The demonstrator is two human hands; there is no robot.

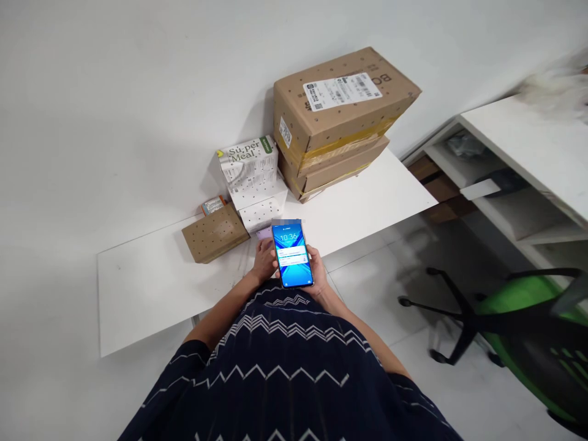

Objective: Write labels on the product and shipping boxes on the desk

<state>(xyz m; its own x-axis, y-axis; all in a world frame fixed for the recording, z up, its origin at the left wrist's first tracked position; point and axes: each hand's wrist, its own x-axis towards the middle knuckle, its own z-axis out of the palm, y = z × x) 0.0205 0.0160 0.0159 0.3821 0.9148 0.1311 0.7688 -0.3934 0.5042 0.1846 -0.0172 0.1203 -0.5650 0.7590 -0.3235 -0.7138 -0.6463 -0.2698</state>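
A phone with a lit blue screen reading 10:36 is held upright in front of my body. My right hand wraps round its right side and lower back. Close to the phone's left edge is my left hand, its fingers bent near a small lilac item partly hidden behind the phone. Whether the left hand grips that item cannot be made out. Just beyond stand white dotted boxes and a brown dotted box.
Large brown cartons are stacked on the white table against the wall. An orange-edged packet lies behind the small brown box. At the right are a white shelf unit and a green-seated chair.
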